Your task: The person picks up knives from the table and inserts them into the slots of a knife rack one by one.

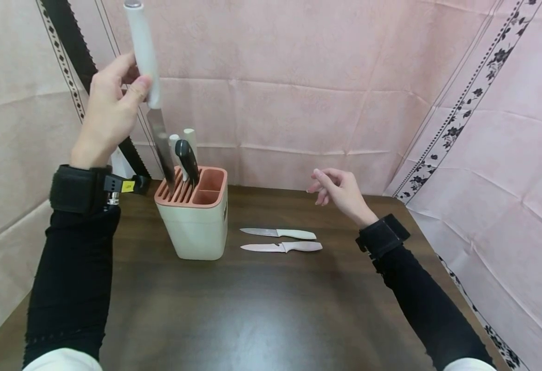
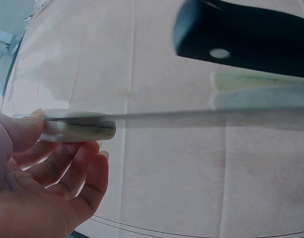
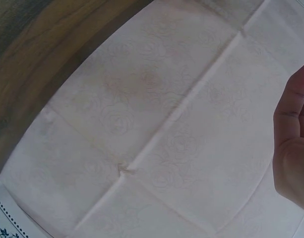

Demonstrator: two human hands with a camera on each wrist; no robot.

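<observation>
Booth: pink sheeting [image 1: 289,118], brown table [image 1: 261,309]

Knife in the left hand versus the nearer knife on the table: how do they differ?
The held knife stands nearly upright, blade pointing down toward the knife block; the table knife lies flat. The left hand grips the held knife; the table knife is untouched. The held knife looks larger than the table knife. Both have pale handles.

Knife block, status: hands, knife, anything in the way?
Left hand grips pale-handled knife, blade down at knife block. Right hand holds nothing. Black-handled knife nearby, possibly crowding.
</observation>
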